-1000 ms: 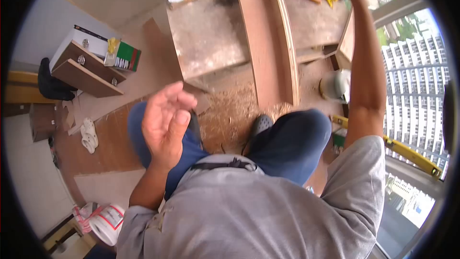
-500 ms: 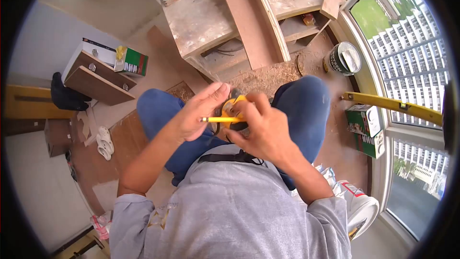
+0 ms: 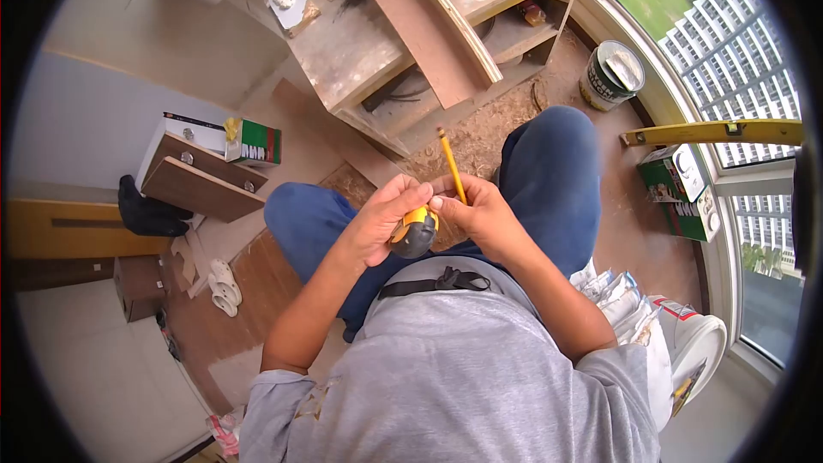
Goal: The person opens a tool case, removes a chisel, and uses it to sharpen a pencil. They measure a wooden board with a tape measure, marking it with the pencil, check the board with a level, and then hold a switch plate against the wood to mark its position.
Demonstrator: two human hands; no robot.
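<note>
My left hand (image 3: 375,221) is closed around a yellow and black tape measure (image 3: 415,236), held low over my lap. My right hand (image 3: 485,213) has a yellow pencil (image 3: 449,157) gripped between its fingers, pointing up and away from me. The thumb and fingertips of that hand meet the left fingertips at the far end of the tape measure. Whether any blade is pulled out is hidden by the fingers. Both hands are between my bent knees.
Ahead stands a worn wooden workbench (image 3: 343,51) with a long board (image 3: 420,26) across it, wood shavings (image 3: 480,133) below. A yellow spirit level (image 3: 711,132) and a paint bucket (image 3: 612,75) are at right by the window. A drawer unit (image 3: 201,176) and white clogs (image 3: 225,288) are at left.
My left hand has gone from fingers outstretched to wrapped around the tape measure. The pencil in my right hand has swung from pointing left to pointing upward. The view has shifted slightly.
</note>
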